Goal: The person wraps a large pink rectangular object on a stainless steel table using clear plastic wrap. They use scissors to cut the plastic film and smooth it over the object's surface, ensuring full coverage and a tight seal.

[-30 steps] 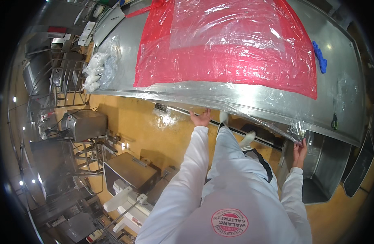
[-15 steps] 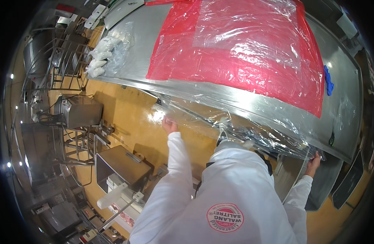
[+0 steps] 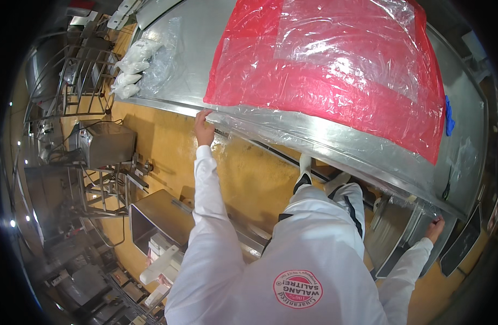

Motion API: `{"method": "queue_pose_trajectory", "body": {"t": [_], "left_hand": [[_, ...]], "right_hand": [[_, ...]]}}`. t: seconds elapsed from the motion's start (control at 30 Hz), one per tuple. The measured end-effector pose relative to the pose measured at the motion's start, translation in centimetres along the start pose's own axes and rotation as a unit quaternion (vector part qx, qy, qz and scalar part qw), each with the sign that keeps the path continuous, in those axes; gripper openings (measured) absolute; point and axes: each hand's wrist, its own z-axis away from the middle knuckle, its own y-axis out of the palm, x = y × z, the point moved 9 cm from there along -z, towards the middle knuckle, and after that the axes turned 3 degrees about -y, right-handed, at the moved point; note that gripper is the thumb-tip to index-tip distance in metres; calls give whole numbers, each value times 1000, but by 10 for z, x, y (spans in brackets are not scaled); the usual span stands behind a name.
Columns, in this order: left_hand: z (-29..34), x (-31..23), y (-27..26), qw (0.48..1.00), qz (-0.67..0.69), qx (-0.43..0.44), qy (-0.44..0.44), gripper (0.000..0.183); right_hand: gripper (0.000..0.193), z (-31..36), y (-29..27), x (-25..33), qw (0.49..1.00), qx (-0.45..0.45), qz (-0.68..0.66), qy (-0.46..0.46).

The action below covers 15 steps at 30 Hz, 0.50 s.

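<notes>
A clear plastic sheet (image 3: 262, 129) stretches along the near edge of the steel table (image 3: 194, 65). My left hand (image 3: 204, 130) pinches its left end, close to the table edge. At the sheet's other end, low on the right, my right hand (image 3: 435, 229) is closed on the plastic. Red plastic sheeting (image 3: 325, 103) lies spread over the tabletop, with shiny clear film on top of it. Both my arms are held wide apart in white sleeves.
White filled bags (image 3: 131, 67) and crumpled clear plastic (image 3: 165, 67) sit at the table's left end. A blue glove-like item (image 3: 449, 115) lies right of the red sheeting. Steel bins (image 3: 159, 216) and a wheeled metal stand (image 3: 109, 143) occupy the left floor.
My left hand has risen toward the table edge and moved left. My right hand has shifted slightly right and down. The clear sheet, earlier hanging nearer my body, now lies along the table edge.
</notes>
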Motion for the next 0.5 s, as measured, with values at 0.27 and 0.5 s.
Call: {"method": "queue_pose_trajectory", "body": {"t": [0.27,0.5], "left_hand": [[48,74,-44,939,278,-100,-175,25],[104,11,-76,968,123,94,-196,27]], "right_hand": [[25,-3,-17,28,992,114,-36,-44],[44,44,-21,29,961,260,-79,-44]]}}
